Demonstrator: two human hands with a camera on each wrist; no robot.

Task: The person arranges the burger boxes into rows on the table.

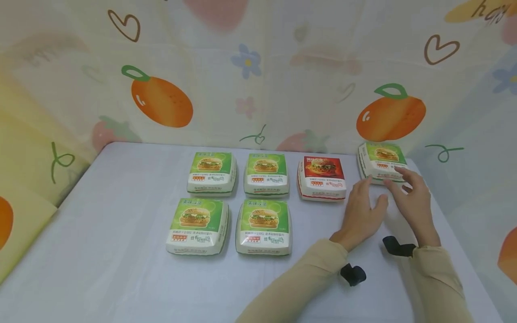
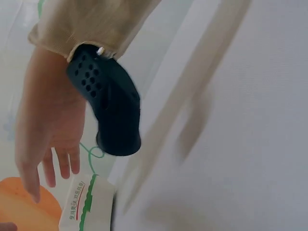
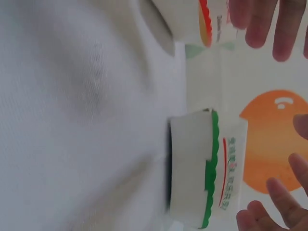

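Observation:
A green-and-white burger box (image 1: 381, 161) sits at the far right of the back row, its printed lid facing up. My left hand (image 1: 361, 215) is in front of its left corner, fingers relaxed and holding nothing. To its right, my right hand (image 1: 414, 206) is raised with loosely bent fingers, overlapping the box's front right corner in the head view. The left wrist view shows the right hand (image 2: 50, 110) above the white side of that box (image 2: 94, 204). In the right wrist view, the box (image 3: 192, 168) stands on the table between fingers of both hands.
A red burger box (image 1: 322, 178) stands left of the hands. Several more green ones, such as this box (image 1: 264, 227), stand in two rows further left on the white-covered table (image 1: 101, 233). A patterned cloth (image 1: 218, 89) hangs behind. Black wrist cameras (image 1: 353, 274) hang under the sleeves.

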